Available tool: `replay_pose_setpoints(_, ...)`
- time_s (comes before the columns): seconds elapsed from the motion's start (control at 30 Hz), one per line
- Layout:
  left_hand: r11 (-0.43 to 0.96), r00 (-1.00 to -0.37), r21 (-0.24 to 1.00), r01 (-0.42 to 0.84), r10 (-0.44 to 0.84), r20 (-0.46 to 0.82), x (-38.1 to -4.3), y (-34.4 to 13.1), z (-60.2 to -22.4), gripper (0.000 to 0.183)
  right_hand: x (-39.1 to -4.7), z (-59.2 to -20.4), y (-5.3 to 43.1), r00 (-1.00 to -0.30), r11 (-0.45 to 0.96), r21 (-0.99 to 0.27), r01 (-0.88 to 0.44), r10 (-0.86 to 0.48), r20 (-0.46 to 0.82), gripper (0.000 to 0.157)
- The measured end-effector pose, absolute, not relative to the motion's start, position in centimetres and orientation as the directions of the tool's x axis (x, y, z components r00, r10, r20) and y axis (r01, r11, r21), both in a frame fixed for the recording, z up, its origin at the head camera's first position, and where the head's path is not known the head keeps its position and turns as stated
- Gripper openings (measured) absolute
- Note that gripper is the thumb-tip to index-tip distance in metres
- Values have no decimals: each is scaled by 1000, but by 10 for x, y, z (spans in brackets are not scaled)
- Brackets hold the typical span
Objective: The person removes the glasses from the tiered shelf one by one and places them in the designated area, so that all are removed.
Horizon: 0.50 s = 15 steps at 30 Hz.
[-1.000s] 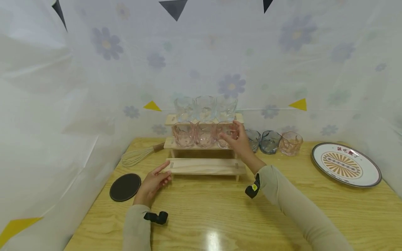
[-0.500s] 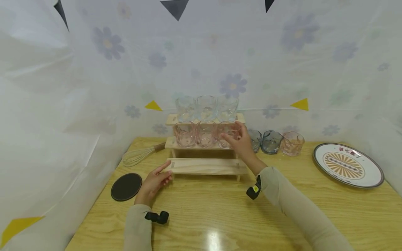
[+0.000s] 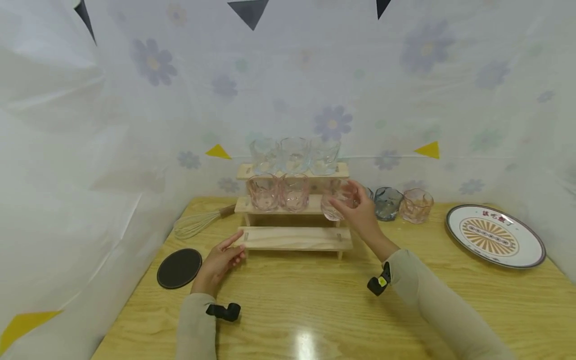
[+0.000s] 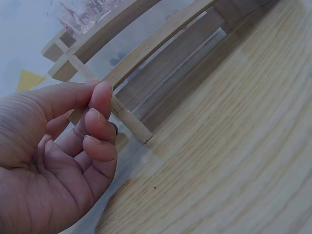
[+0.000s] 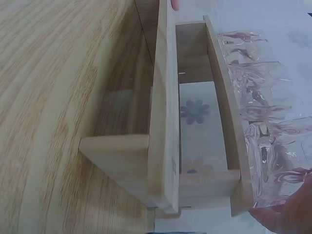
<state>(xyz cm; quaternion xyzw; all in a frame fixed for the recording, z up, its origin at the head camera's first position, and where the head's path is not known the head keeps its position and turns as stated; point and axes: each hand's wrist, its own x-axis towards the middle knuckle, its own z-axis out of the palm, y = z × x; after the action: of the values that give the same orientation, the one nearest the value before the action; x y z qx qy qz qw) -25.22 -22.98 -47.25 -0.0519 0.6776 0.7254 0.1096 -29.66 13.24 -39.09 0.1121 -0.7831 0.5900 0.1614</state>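
My right hand [image 3: 366, 217] grips a pink glass [image 3: 330, 206] between thumb and fingers. This glass is at the right end of the middle tier of a wooden three-tier rack [image 3: 294, 237]; in the right wrist view the glass [image 5: 265, 158] is close to the board's edge, and I cannot tell whether it touches. Two other pink glasses [image 3: 264, 194] stand on that tier, left of a gap. Several clear glasses [image 3: 294, 157] line the top tier. My left hand [image 3: 219, 265] pinches the left end of the bottom tier between thumb and fingers, as the left wrist view shows.
Dark blue-grey glasses [image 3: 388, 205], one partly hidden by my right hand, and a peach-pink glass [image 3: 417, 206] stand right of the rack. Farther right lies a patterned plate [image 3: 495, 236]. A whisk [image 3: 198, 224] and a round black mat [image 3: 179, 268] are on the left.
My right hand has moved right and slightly toward me with the pink glass, which has come away from its neighbours on the middle tier. The left hand stays put.
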Motion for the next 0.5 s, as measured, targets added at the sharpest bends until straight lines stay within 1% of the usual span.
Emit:
replay_pose_setpoints(0.23, -52, -971, 973, -226, 95, -221, -251, -229, -473, 57, -287, -393, 158, -923, 256, -896, -362, 35, 383, 68)
replay_pose_setpoints(0.33, -50, -971, 972, -228, 89, -223, -252, -229, -473, 56, -282, -393, 170, -922, 282, -892, -353, 60, 383, 66)
replay_pose_setpoints(0.5, -55, -970, 971, -235, 80, -230, -252, -230, -472, 55, -277, -395, 186, -922, 332, -889, -315, 113, 370, 67)
